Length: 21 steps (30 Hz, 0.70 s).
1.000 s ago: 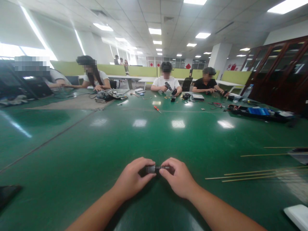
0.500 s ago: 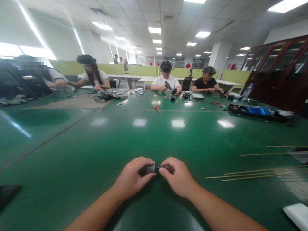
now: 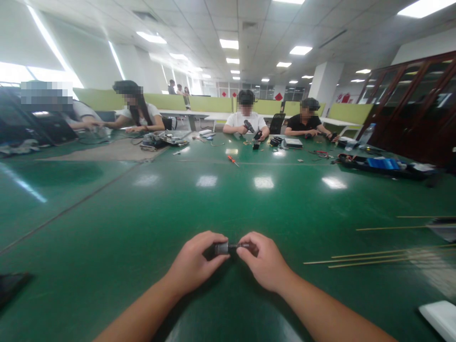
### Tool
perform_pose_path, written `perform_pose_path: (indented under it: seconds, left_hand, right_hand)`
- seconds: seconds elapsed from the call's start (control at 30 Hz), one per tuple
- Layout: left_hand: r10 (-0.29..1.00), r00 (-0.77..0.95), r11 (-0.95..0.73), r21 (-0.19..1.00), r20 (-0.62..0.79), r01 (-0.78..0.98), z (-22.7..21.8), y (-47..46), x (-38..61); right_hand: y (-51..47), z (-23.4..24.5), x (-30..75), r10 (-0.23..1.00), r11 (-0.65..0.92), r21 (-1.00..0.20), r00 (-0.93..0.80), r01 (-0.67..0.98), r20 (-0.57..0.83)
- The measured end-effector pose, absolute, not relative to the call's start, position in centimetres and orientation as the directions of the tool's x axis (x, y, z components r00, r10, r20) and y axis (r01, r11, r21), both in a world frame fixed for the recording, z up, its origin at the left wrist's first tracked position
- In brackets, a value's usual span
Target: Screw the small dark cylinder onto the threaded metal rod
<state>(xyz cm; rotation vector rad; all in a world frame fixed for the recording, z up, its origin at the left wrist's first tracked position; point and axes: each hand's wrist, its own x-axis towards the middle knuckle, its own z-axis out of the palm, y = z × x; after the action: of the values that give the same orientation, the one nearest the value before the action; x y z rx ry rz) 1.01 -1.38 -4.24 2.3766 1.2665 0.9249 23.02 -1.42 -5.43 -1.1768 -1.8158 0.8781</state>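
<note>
Large green table point(image 3: 213, 199), glossy, with the ceiling lights point(image 3: 229, 45) mirrored in it as pale patches. A thin seam runs diagonally across its left half.

Near edge, centre: left hand point(image 3: 194, 263) and right hand point(image 3: 263, 261) meet low over the tabletop, both pinched onto one small dark part point(image 3: 228, 247). The left thumb and fingers close round its thicker grey end. The right fingertips close round its thinner dark end. The part lies level between the two hands. Cannot tell whether it touches the table.

Near right: several thin wooden sticks point(image 3: 374, 259) lie flat, well apart from the hands. A white object point(image 3: 440, 318) is cut off at the near right corner. A dark flat object point(image 3: 10, 285) sits at the near left edge.

Mid table: a red-handled screwdriver point(image 3: 232, 160) lies alone. At the right, a long black tray point(image 3: 356, 164) holds something blue, with a clear bottle point(image 3: 366, 134) beyond it.

Far side: other people sit at work, small tools and parts strewn before them. One is in a white shirt point(image 3: 245, 121), one in a black shirt point(image 3: 302, 124), and two more are at far left beside a tangle of cables and boards point(image 3: 162, 139).

Room: open office with a white tiled ceiling and rows of panel lights. Yellow-green partitions point(image 3: 210, 104) stand behind the sitters, with a white pillar point(image 3: 324, 83) to their right and a dark wooden glass-front cabinet point(image 3: 420, 104) along the right wall. Bright windows at far left.
</note>
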Motion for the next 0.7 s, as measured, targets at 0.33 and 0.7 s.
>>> perform_pose_path:
  seconds: [0.33,0.7]
  left_hand:
    - [0.828,0.399,-0.558,0.514,0.394,0.652,-4.08,-1.36,0.96]
    - [0.828,0.388,-0.557,0.514,0.404,0.653,-3.97,-1.37,0.91]
  right_hand:
    - [-1.24,-5.72,22.97,0.94,0.31,-0.881,-0.253,0.359,0.228]
    - [-1.29,-5.39,23.0,0.948,0.285,-0.893,-0.241,0.348,0.209]
